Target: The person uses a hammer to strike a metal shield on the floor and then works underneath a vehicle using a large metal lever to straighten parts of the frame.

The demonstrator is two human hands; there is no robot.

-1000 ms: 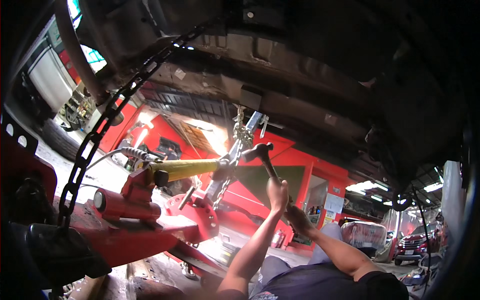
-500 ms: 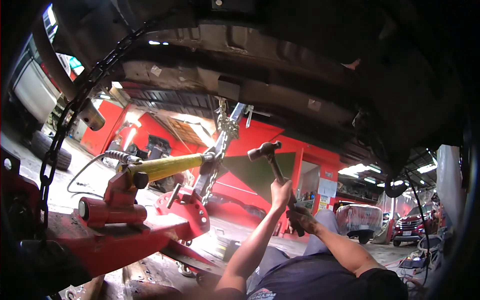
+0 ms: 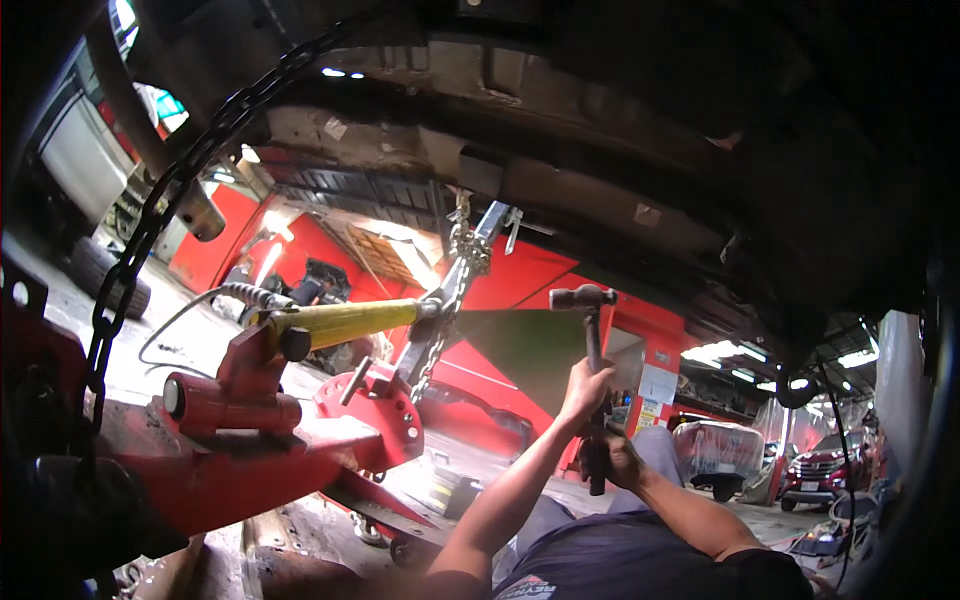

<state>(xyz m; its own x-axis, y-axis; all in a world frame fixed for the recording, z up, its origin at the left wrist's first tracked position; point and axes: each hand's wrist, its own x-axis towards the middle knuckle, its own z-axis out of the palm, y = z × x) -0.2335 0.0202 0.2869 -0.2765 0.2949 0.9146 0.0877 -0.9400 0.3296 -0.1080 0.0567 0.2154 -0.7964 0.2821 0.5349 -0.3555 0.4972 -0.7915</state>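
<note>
A ball-peen hammer [image 3: 583, 298] stands nearly upright in front of me, its metal head at the top. My left hand [image 3: 588, 388] is wrapped round the handle below the head. Lower down, my right hand [image 3: 624, 460] is closed on the dark grip, whose end [image 3: 597, 482] sticks out below the fingers. The hammer head touches nothing; the dark underside of a vehicle [image 3: 560, 150] spans the space above it.
Left of my arms is a red pulling frame [image 3: 250, 470] with a yellow hydraulic ram [image 3: 360, 325]. A light chain [image 3: 432, 350] hangs by a slanted post; a dark chain [image 3: 165, 200] runs down at far left. A red car [image 3: 825, 470] stands behind, right.
The hammer has turned more upright and its head has shifted right, with both hands still on the handle. The whole view has shifted slightly.
</note>
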